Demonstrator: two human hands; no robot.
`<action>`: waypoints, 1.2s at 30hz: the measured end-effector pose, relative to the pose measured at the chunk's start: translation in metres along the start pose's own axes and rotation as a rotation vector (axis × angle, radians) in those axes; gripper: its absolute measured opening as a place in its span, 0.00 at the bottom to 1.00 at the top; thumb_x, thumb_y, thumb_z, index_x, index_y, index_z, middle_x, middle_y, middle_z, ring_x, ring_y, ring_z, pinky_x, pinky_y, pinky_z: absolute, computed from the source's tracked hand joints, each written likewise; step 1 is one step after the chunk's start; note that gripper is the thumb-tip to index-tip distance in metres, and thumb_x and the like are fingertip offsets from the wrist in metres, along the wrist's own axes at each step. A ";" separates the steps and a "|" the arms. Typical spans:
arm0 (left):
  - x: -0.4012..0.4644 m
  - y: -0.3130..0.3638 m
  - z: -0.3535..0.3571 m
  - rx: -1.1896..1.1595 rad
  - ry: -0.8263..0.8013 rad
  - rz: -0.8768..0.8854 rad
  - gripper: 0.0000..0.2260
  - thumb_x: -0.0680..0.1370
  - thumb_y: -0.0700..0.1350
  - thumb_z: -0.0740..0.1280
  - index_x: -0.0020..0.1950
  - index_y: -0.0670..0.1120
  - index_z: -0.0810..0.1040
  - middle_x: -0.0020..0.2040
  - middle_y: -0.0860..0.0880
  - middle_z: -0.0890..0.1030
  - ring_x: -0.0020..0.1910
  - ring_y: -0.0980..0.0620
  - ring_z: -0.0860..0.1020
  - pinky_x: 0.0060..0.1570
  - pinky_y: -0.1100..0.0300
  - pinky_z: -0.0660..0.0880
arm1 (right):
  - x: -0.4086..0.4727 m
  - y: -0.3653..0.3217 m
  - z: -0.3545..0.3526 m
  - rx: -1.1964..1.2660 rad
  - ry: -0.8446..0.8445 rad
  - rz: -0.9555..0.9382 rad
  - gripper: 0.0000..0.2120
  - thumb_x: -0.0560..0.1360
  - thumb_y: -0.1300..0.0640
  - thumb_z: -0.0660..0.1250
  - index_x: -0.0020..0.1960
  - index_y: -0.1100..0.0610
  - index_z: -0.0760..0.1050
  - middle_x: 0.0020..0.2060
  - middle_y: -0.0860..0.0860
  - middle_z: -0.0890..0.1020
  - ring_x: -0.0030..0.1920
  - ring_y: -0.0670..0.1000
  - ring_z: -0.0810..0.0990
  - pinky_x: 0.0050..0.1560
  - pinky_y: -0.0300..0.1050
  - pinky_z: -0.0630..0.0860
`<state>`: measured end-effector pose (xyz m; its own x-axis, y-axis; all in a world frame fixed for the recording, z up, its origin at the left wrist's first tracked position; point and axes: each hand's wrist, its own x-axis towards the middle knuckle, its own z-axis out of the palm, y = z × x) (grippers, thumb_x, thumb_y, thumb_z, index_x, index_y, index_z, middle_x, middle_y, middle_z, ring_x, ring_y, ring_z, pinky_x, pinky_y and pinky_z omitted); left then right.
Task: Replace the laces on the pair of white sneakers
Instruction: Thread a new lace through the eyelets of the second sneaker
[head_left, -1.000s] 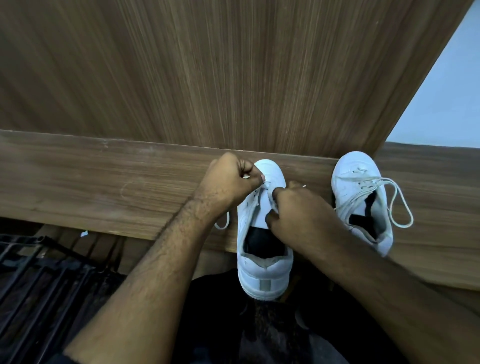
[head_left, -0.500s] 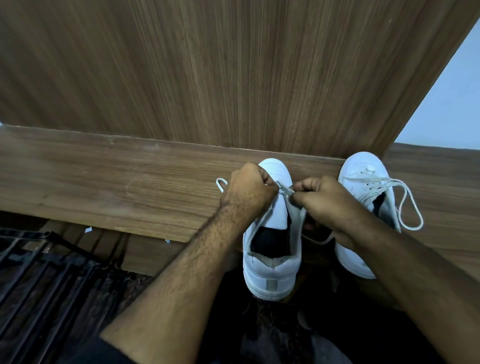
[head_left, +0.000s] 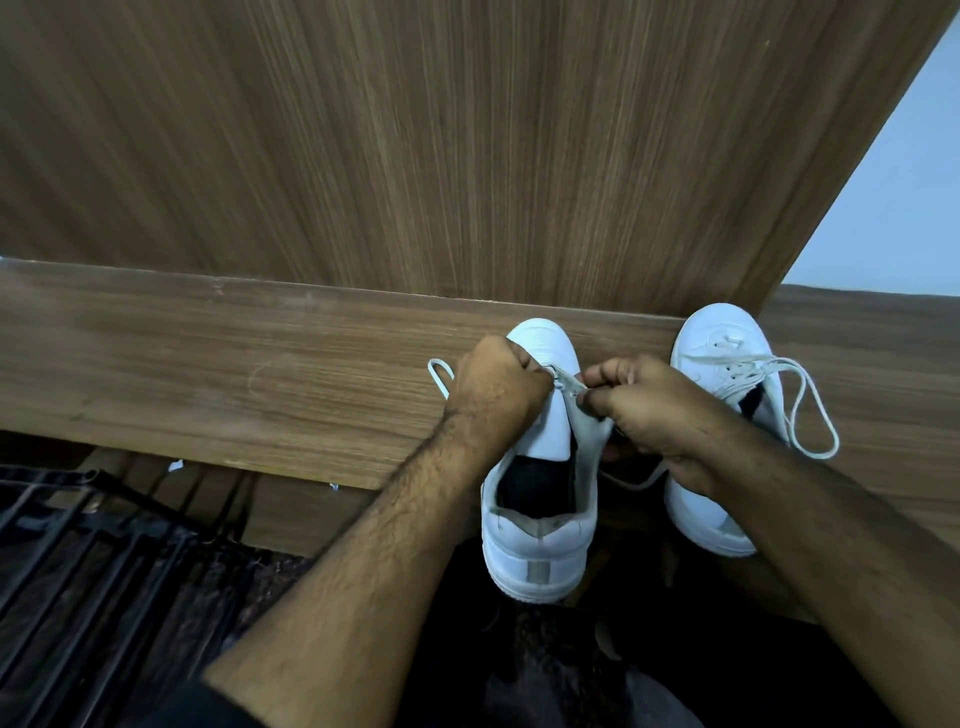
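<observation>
1. We work on the near sneaker (head_left: 537, 540), which stands heel toward us at the edge of the wooden ledge (head_left: 218, 374); the second sneaker (head_left: 719, 353) sits just beside it to the right, already threaded, its lace ends (head_left: 810, 415) lying loose.
2. Our left hand (head_left: 491, 387) is clenched around one stretch of the lace (head_left: 439, 371), a loop showing beyond the knuckles.
3. Our right hand (head_left: 654, 410) pinches the other stretch over the tongue.
4. We judge the lace light, limp and prone to twisting; it is best held near its stiff tip. The sneaker seems light and may slide, so we brace it.
</observation>
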<state>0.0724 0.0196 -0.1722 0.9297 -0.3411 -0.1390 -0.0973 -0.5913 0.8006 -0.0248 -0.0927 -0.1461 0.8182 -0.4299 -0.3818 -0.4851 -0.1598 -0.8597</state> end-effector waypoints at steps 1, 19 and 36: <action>0.000 -0.001 -0.001 -0.064 -0.034 -0.026 0.12 0.75 0.43 0.71 0.36 0.35 0.78 0.29 0.44 0.76 0.28 0.50 0.73 0.36 0.62 0.69 | 0.000 0.000 0.000 0.001 -0.011 -0.002 0.09 0.78 0.65 0.64 0.49 0.55 0.83 0.40 0.56 0.86 0.37 0.53 0.83 0.40 0.50 0.81; -0.007 0.004 -0.012 0.114 -0.162 0.154 0.15 0.80 0.52 0.68 0.38 0.45 0.78 0.32 0.52 0.77 0.31 0.56 0.73 0.41 0.64 0.66 | 0.021 0.017 0.004 -0.488 0.239 -0.369 0.07 0.79 0.55 0.67 0.43 0.49 0.78 0.34 0.44 0.81 0.34 0.40 0.78 0.34 0.35 0.67; -0.006 0.006 -0.023 0.277 -0.144 0.285 0.11 0.77 0.42 0.69 0.37 0.53 0.77 0.34 0.59 0.78 0.36 0.60 0.76 0.39 0.69 0.72 | 0.014 0.006 -0.007 -0.946 0.242 -0.376 0.19 0.80 0.53 0.65 0.32 0.49 0.64 0.34 0.46 0.72 0.38 0.51 0.75 0.37 0.44 0.64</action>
<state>0.0746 0.0348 -0.1530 0.7947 -0.6062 -0.0302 -0.4532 -0.6258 0.6348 -0.0184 -0.1063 -0.1544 0.9333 -0.3584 0.0232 -0.3414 -0.9053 -0.2529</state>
